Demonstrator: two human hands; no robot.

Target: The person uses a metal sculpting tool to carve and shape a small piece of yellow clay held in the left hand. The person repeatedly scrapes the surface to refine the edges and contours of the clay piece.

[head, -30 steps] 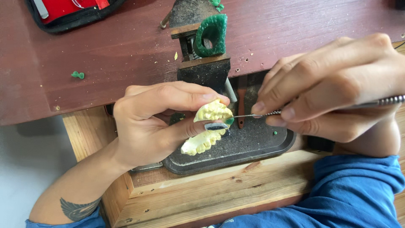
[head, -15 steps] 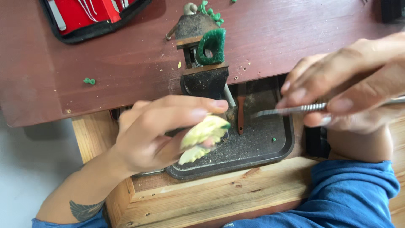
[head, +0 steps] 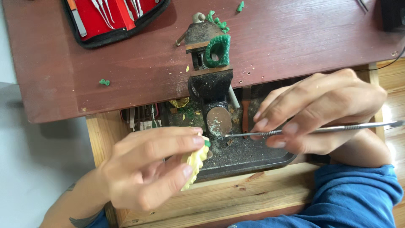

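My left hand [head: 147, 169] grips a pale yellow dental cast [head: 195, 163], turned edge-on, with a small green wax bit at its top. My right hand [head: 316, 112] pinches a thin metal carving instrument [head: 320, 129] held level, its tip pointing left toward the cast and stopping a short way from it. Both hands hover over a black tray [head: 253, 158] dusted with shavings inside an open wooden drawer [head: 236, 198].
A small black bench vise [head: 210, 80] clamps a green wax arch [head: 219, 50] at the red-brown table's [head: 126, 71] edge. A red instrument case [head: 112, 17] lies at the back left. Green wax crumbs [head: 104, 82] dot the tabletop.
The instrument tip has left the cast and my right hand has drawn back to the right. My left hand has lowered and rotated the cast edge-on. The view has shifted down.
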